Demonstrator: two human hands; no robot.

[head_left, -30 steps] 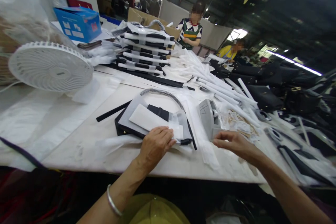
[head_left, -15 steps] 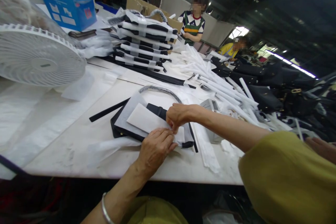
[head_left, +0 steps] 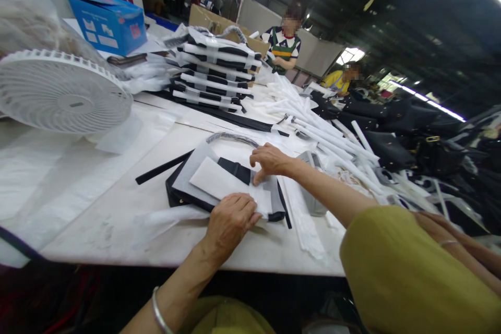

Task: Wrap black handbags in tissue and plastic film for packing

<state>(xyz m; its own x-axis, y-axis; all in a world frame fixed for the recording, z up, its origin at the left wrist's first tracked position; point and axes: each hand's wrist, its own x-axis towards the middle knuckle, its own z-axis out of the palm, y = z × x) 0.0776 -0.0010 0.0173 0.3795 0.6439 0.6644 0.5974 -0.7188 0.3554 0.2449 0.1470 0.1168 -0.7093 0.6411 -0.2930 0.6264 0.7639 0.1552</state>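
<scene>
A black handbag [head_left: 176, 195] lies flat on the table, its curved handle [head_left: 230, 138] wrapped in clear plastic. Pale tissue paper [head_left: 188, 172] covers much of its upper face. Over that rests a white padding sheet [head_left: 211, 177], beside a black strap [head_left: 235, 168]. My left hand [head_left: 233, 216] is closed over the bag's near edge, fingers pressing on the sheet; what lies under the palm is hidden. My right hand [head_left: 270, 160] hovers at the bag's right part, thumb and fingers apart, the thumb close to the strap's end.
A white fan [head_left: 74, 99] stands at left, near a blue box [head_left: 109, 23]. Behind the bag rises a stack of wrapped black bags [head_left: 215, 70]. White rolls [head_left: 329, 135] and more black bags [head_left: 391, 146] are heaped at right. A grey tape dispenser [head_left: 311, 193] stands nearby. Two people work beyond.
My right hand has lifted off the padding sheet near my left hand, moved up and away, and opened its fingers. My left hand stays at the bag's near edge.
</scene>
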